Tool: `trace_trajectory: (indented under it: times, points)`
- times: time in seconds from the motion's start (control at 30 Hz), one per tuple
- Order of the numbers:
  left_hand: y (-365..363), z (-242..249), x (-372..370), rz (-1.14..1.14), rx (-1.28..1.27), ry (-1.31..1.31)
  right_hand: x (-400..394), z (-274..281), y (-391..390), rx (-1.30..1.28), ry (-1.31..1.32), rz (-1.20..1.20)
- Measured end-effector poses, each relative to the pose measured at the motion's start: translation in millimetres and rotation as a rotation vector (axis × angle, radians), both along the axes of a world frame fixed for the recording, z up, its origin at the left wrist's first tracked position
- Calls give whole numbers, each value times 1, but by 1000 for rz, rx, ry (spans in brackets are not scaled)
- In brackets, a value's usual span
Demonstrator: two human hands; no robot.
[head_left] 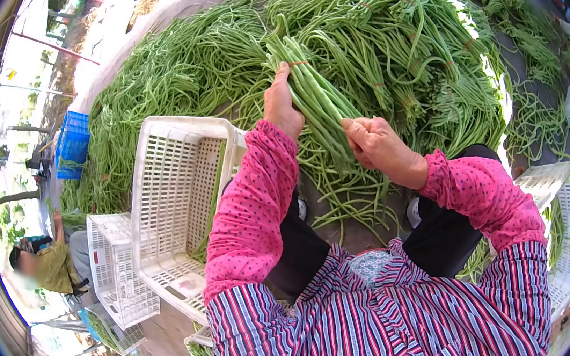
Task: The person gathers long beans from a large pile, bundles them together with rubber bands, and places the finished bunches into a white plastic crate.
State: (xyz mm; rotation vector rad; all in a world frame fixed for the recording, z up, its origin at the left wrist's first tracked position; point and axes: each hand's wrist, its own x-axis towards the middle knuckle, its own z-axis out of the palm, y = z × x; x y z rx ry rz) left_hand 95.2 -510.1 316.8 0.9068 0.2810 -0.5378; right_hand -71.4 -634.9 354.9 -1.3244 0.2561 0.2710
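A bundle of long beans (318,97) is held up in front of me, with a red rubber band (298,63) around its upper part. My left hand (282,104) is wrapped around the bundle's left side just below the band. On its lower right side, the curled fingers of my right hand (380,145) press against the beans; exactly which ones they pinch is hidden. Behind the bundle spreads a big heap of loose long beans (201,61). Several banded bundles (417,43) lie on the heap's right part.
To my left stands a large white plastic crate (153,193) with some beans inside, beside another white crate (121,267). Blue crates (72,142) stand farther left. A white crate (563,216) holding beans is at my right. Another person (56,271) sits at the far left.
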Motion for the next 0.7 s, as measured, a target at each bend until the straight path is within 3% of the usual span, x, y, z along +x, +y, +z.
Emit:
trace_trajectory:
  times: [0.27,0.37,0.4,0.5,0.53,0.63,0.7]
  points:
    - [6,-13,10,38,33,9,-15,-6,12,-184,-156,93]
    - [20,-4,28,280,46,77,-54,-13,29,-186,-211,342]
    - [33,-11,44,256,-18,86,-61,-15,32,-175,-207,401]
    - [56,10,44,150,-63,-64,-40,15,5,103,-143,209]
    - [57,17,42,142,-57,-65,-29,23,-10,25,-219,134]
    - [53,38,27,39,-159,-38,-1,34,-34,277,-357,-244]
    - [47,41,23,10,-191,-28,16,35,-38,287,-410,-308]
